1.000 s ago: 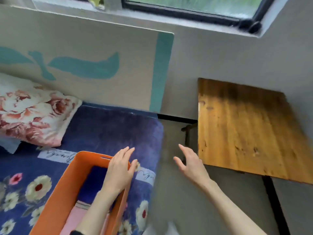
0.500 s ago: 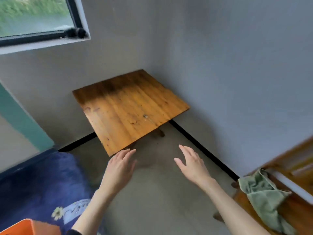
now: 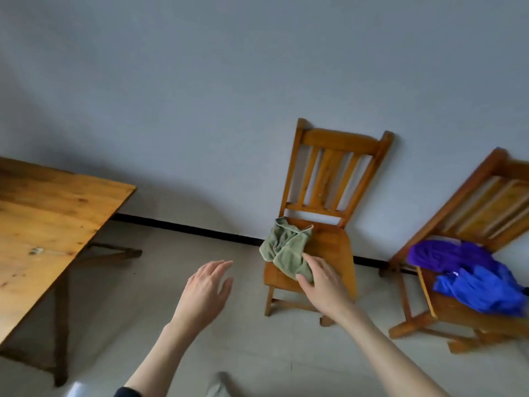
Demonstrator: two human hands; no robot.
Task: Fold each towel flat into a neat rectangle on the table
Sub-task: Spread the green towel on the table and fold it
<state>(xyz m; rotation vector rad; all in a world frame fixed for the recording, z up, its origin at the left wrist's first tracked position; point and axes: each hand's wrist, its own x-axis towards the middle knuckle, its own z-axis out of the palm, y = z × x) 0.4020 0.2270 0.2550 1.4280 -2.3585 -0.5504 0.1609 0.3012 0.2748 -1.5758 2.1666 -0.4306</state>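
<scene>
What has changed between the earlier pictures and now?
The view swung right, from the bed to the chairs. The right hand reached the crumpled green towel on the wooden chair, fingers straight. The left hand stayed open and empty; the wooden table stayed bare.

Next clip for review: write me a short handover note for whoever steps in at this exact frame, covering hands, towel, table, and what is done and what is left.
Left hand: open, empty, in the air above the floor.
Right hand: open, fingers straight, reaching over the near edge of the green towel; whether it touches is unclear, no grip.
The green towel lies crumpled on the seat of the middle chair. Blue and purple cloth is heaped on the right chair.
The wooden table stands at left with no towel on it.
Done: nothing folded.
Left: pick up the towel, carry it to the table, fold it; likely the other cloth too.
</scene>
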